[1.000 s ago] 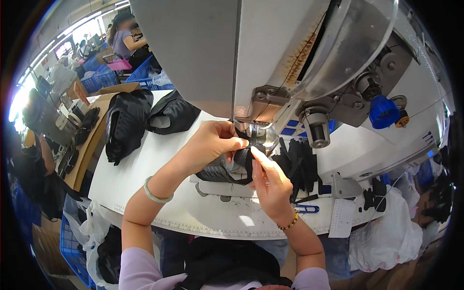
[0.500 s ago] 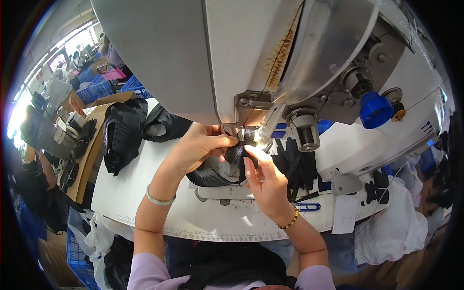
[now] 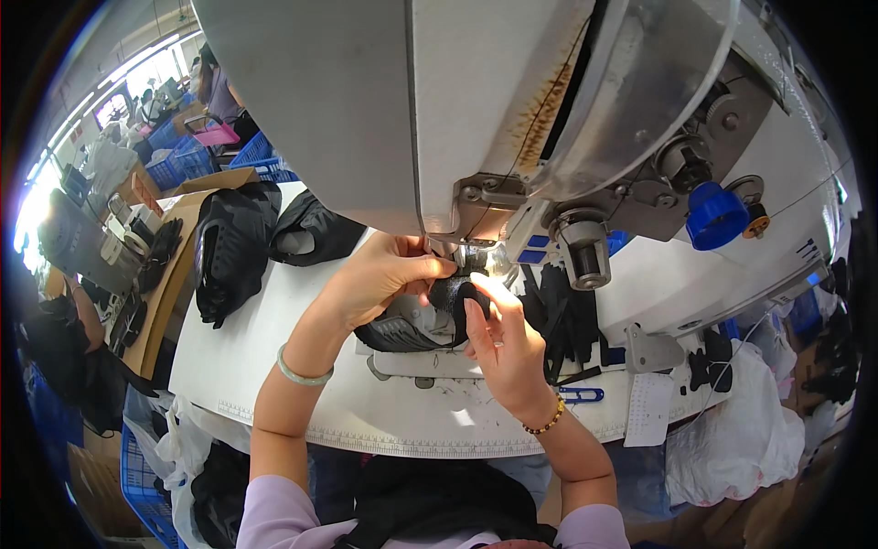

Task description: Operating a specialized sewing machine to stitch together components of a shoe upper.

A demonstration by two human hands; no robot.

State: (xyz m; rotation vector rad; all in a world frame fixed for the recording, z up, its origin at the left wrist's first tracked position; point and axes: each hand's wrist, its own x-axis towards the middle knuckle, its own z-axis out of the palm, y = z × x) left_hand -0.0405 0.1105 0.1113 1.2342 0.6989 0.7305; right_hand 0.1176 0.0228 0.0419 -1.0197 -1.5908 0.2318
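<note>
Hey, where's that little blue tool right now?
In the head view, the blue tool lies on the white table, right of the right hand, between the beaded bracelet and the hanging white paper.

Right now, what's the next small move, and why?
Probably smooth the black fabric flat at the fingertips before feeding it: the left hand and right hand both pinch it close to the machine head, and it curves there.

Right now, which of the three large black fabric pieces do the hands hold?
The piece below the machine head, pinched by left hand and right hand; the other two lie leftward on the table.
</note>
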